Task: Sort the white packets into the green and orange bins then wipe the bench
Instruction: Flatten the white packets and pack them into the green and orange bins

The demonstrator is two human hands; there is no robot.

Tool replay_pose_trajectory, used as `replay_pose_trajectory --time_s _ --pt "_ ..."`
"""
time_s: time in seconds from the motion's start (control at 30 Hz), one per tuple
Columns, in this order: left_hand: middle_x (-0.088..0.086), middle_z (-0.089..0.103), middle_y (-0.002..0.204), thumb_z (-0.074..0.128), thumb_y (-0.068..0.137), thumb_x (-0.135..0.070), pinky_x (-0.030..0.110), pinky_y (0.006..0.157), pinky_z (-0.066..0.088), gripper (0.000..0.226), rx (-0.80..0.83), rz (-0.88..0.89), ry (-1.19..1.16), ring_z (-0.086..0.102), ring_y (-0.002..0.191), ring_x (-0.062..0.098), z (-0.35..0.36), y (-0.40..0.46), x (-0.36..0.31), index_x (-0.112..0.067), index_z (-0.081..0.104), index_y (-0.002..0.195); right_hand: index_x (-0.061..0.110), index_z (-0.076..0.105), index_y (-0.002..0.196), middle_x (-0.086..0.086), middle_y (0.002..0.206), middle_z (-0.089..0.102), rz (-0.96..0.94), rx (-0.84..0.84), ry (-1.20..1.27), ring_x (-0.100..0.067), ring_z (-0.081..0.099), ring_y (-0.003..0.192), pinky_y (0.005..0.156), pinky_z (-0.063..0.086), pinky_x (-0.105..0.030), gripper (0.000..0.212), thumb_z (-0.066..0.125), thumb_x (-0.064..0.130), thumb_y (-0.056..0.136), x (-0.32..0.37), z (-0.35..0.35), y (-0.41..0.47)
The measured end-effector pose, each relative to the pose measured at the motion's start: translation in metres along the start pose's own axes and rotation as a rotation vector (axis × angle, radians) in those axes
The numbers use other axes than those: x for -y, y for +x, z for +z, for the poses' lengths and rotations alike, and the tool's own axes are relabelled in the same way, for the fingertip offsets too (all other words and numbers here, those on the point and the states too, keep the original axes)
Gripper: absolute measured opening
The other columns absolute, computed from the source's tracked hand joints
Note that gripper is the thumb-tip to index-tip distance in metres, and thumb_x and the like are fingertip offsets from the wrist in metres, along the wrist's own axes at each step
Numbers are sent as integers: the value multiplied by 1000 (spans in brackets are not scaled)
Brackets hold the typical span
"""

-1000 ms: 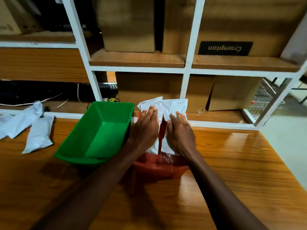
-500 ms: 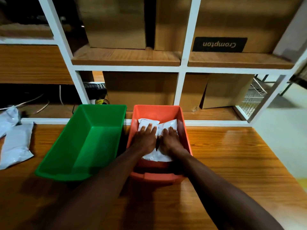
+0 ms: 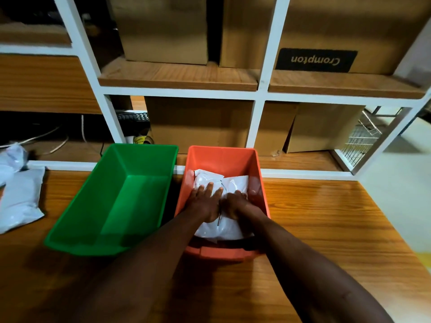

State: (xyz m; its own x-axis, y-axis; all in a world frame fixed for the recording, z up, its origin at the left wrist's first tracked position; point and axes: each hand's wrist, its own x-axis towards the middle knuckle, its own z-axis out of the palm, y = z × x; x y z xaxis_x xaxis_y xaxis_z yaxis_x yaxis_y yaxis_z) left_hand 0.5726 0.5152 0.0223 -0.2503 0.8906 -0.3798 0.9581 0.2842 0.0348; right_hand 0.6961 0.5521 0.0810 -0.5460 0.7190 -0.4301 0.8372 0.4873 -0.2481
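Packets on bench (image 3: 19,201): a few white ones lie at the far left edge, well apart from both bins, same spot as a second ago. Not yet sorted.
Green bin (image 3: 112,247): sits left of the orange one, rims just beside each other. No packet visible inside; unchanged.
Left hand (image 3: 205,202): flat on the left packet, fingers straight and spread, pressing down, not gripping.
Packets in orange bin (image 3: 221,230): two white ones side by side. A second ago they stood up above the rim; now they lie down inside, below the rim line.
Right hand (image 3: 240,203): palm on the right packet, fingertips toward the bin's right wall. Looks like a flat press, nothing clasped, though the fingertips are partly blurred.
Orange bin (image 3: 221,155): holds both packets, hands inside it.
Meaning: this drop looks done bar lifting the hands out. Judged early in the task: bench packets remain, green bin has nothing, wipe not started.
Risk: springy packets may rise again once pressure comes off.
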Motion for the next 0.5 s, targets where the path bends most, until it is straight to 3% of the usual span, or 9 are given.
replay_pose_trajectory --time_s 0.07,0.17,0.3,0.43,0.5 --pt "4 -13 166 29 103 -42 49 121 3 64 -62 21 -56 -4 152 33 -8 -3 1 -34 -5 157 13 57 136 -14 144 53 14 -52 23 -35 49 134 110 39 -44 38 45 16 100 4 -8 1" --pt "9 -3 166 26 104 -45 52 121 10 62 -163 50 -92 0 152 33 -23 -14 4 -29 1 158 4 59 129 -21 137 55 -43 -172 38 -38 51 128 105 39 -44 34 40 17 103 -3 -15 -5" --pt "14 18 163 30 103 -45 51 119 20 61 -373 76 -108 21 148 34 -36 -40 4 -19 16 156 6 60 95 -26 113 66 -124 -411 245 -42 59 111 96 39 -45 28 39 23 105 -12 -12 -20" --pt "16 38 154 22 97 -52 45 116 30 67 -623 75 -147 38 139 35 -46 -79 1 -13 35 150 8 61 95 -18 101 67 -245 -655 375 -38 58 99 74 36 -40 24 46 25 103 -15 -2 -54" --pt "13 39 154 16 94 -56 45 116 29 72 -689 57 -187 37 140 33 -48 -106 -2 -15 36 150 13 63 100 -10 102 67 -293 -746 411 -32 59 99 72 39 -37 23 48 30 103 -13 3 -74"
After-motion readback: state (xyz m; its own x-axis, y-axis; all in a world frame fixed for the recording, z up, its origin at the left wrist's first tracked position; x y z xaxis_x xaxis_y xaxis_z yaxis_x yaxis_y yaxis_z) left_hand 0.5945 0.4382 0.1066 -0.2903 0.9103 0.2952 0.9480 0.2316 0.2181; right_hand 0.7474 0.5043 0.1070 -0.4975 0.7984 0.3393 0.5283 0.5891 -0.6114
